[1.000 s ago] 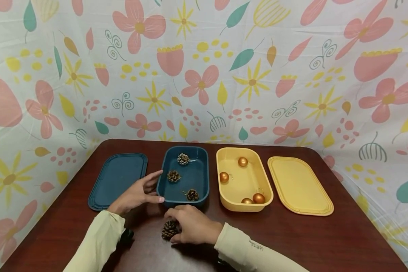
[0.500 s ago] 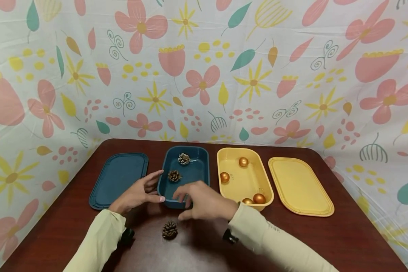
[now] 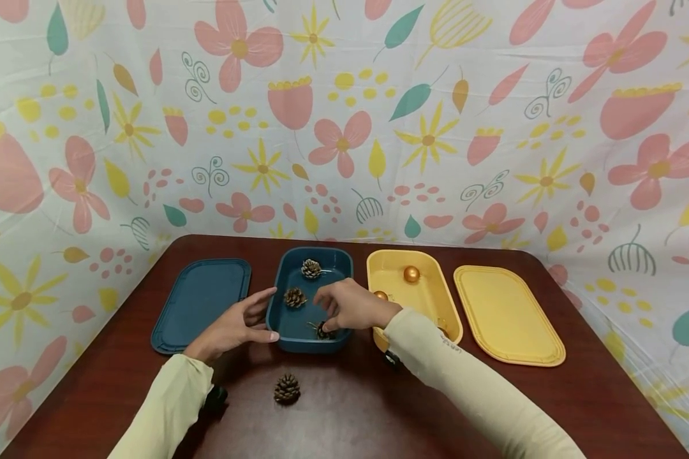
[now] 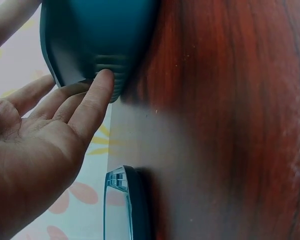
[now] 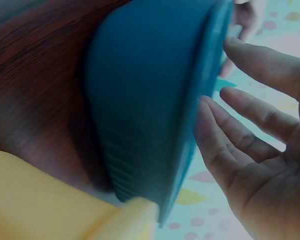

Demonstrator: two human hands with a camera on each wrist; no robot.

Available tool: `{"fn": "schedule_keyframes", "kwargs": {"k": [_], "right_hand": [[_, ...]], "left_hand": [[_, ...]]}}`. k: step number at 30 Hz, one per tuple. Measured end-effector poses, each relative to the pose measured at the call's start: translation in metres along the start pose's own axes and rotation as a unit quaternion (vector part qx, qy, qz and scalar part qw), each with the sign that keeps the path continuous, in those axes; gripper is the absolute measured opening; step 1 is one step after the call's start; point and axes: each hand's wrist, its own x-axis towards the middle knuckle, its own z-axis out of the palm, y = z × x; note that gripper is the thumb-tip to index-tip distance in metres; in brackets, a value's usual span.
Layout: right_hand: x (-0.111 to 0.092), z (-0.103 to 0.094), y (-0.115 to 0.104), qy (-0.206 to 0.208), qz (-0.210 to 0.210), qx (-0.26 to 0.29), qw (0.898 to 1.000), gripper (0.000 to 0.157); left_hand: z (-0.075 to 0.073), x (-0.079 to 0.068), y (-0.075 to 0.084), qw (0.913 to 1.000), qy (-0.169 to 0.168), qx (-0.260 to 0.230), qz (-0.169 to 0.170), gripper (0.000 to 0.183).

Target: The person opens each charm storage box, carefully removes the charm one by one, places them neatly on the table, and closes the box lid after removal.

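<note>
My left hand (image 3: 235, 328) rests on the left side of a blue box (image 3: 312, 346), fingers extended, thumb at its near corner; the left wrist view shows fingertips (image 4: 106, 80) against the wall. Reaching over the box's right rim is my right hand (image 3: 356, 305). Its thumb overlaps the nearest pinecone (image 3: 320, 331), which is partly hidden. Between the spread thumb and fingers of the right hand (image 5: 265, 135), the right wrist view shows nothing held. Two more pinecones lie inside the box, one at the back (image 3: 311, 268) and one mid-left (image 3: 295, 297). Another pinecone (image 3: 287, 389) stands on the table before it.
Right of the blue box is a yellow box (image 3: 413, 255) with golden ball ornaments (image 3: 411, 274), some hidden by the right arm. A blue lid (image 3: 203, 306) lies at left, a yellow lid (image 3: 508, 312) at right. A patterned cloth (image 3: 344, 127) hangs behind the dark table (image 3: 379, 408).
The right hand has let go of the table pinecone, lifted away, and moved forward over the blue box to the nearest pinecone inside. The left hand stays put.
</note>
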Motion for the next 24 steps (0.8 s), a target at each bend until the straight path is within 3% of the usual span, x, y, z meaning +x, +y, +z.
{"fn": "schedule_keyframes", "kwargs": {"k": [13,24], "right_hand": [[0.018,0.019,0.007,-0.06,0.008,-0.12,0.991,0.041],[0.021,0.026,0.009,-0.058,0.009,-0.151,0.987,0.039]], "left_hand": [[0.001,-0.002,0.0,0.9999,0.003,0.01,0.002,0.098],[0.0,0.0,-0.002,1.0,0.001,0.004,0.005,0.097]]}}
